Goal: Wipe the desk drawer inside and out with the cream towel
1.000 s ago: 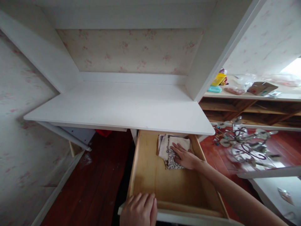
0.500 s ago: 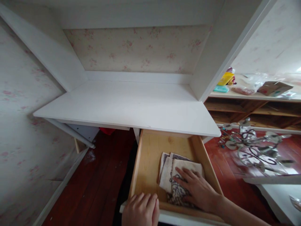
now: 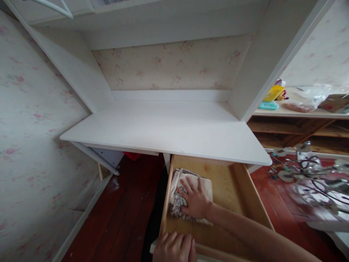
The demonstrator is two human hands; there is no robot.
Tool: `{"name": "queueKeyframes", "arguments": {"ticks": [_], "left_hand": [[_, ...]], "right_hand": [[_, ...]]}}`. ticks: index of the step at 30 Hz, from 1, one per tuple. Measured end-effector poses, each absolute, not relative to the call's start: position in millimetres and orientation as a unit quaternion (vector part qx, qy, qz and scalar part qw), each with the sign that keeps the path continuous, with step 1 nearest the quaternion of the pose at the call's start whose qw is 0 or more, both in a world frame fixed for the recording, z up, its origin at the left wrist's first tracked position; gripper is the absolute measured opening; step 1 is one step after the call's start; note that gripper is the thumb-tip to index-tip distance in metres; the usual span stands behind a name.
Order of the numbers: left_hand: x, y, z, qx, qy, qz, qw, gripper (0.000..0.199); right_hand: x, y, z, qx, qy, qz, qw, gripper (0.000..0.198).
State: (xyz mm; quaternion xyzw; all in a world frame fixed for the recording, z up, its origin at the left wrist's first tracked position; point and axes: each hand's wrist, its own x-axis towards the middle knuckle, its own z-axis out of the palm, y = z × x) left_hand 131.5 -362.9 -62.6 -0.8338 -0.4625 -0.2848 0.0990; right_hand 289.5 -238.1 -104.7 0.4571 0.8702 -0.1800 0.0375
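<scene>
A pulled-out wooden drawer (image 3: 226, 185) hangs below the white desk top (image 3: 163, 127). Inside it, against the left wall, lies a folded cream cloth with a dark pattern (image 3: 205, 185). My right hand (image 3: 195, 200) rests flat on this cloth, fingers spread, pressing it to the drawer bottom. At the drawer's front left corner, my left hand (image 3: 174, 247) is closed over the top edge of the front panel. Its fingertips are partly hidden and the lower picture edge cuts it off.
White side panels rise from the desk, with floral wallpaper (image 3: 169, 69) behind. To the right, a chandelier (image 3: 313, 174) lies on the red wooden floor (image 3: 117, 214). Beyond it a low shelf (image 3: 289, 123) carries a yellow container (image 3: 274, 93) and plastic bags.
My right hand has slid the cloth from the drawer's right side to its left wall. My left hand keeps its hold on the drawer front. The view has shifted slightly.
</scene>
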Motion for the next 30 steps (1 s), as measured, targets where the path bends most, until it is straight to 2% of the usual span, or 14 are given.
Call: {"name": "queueKeyframes", "arguments": {"ticks": [3, 9, 19, 26, 30], "left_hand": [[132, -362, -64, -0.838, -0.453, -0.288, 0.097, 0.012], [131, -361, -63, -0.836, -0.451, -0.297, 0.1, 0.013], [133, -367, -55, -0.831, -0.473, -0.283, 0.065, 0.013], [130, -370, -57, -0.832, -0.477, -0.277, 0.052, 0.015], [132, -372, -60, -0.823, -0.481, -0.296, 0.067, 0.015]], "right_hand": [[288, -201, -102, 0.516, 0.843, -0.145, 0.041, 0.079], [294, -175, -99, 0.536, 0.823, -0.177, 0.067, 0.08], [413, -186, -92, 0.551, 0.798, -0.213, 0.119, 0.082], [447, -232, -71, 0.47, 0.824, -0.287, 0.13, 0.094], [442, -277, -62, 0.47, 0.817, -0.314, 0.117, 0.089]]}}
